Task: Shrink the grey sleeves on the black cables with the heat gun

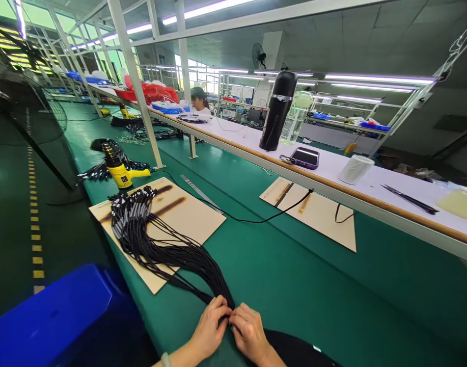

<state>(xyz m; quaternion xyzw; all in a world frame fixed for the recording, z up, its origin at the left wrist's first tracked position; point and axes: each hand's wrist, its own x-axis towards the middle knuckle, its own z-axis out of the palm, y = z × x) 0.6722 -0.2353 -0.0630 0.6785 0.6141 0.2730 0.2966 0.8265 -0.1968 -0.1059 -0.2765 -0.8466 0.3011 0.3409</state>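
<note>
My left hand [209,329] and my right hand [250,331] meet at the near edge of the green bench mat [294,290], pinching the end of a bundle of black cables [187,255] between them. From my fingers the bundle fans out up and to the left across a wooden board [187,219]. Its far ends carry several rows of small black-and-white sleeved connectors [130,214]. A pale band sits on my left wrist. Part of the bundle is hidden where my fingers close on it.
A yellow heat gun [120,168] stands on the mat beyond the board beside coiled black cable. A second board [309,214] lies to the right. On the raised white shelf [332,178] are a black flask, a phone and a tape roll. A blue bin [53,316] sits at lower left; a co-worker [198,101] sits far off.
</note>
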